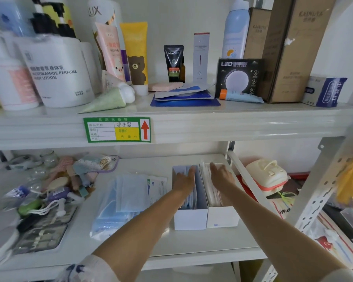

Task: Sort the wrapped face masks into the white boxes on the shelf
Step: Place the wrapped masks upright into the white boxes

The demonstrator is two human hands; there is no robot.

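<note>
The left hand (184,180) pressed flat, fingers straight, on blue wrapped masks in the left white cardboard box (190,217); the right hand (221,177) likewise on pale packets in the right white box (222,217). Neither grip held anything. Pushing hard could slide the light boxes back or crumple packets, while the loose clear-wrapped blue masks (120,200) lay beside them on the white shelf (192,245), unsorted.

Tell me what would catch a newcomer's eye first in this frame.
Two bare arms reach onto the lower shelf: the left hand is in the left white box among blue wrapped masks, the right hand in the right white box on whitish packets. Next come the loose pile of blue masks left of the boxes and the green price label on the upper shelf's edge.
</note>
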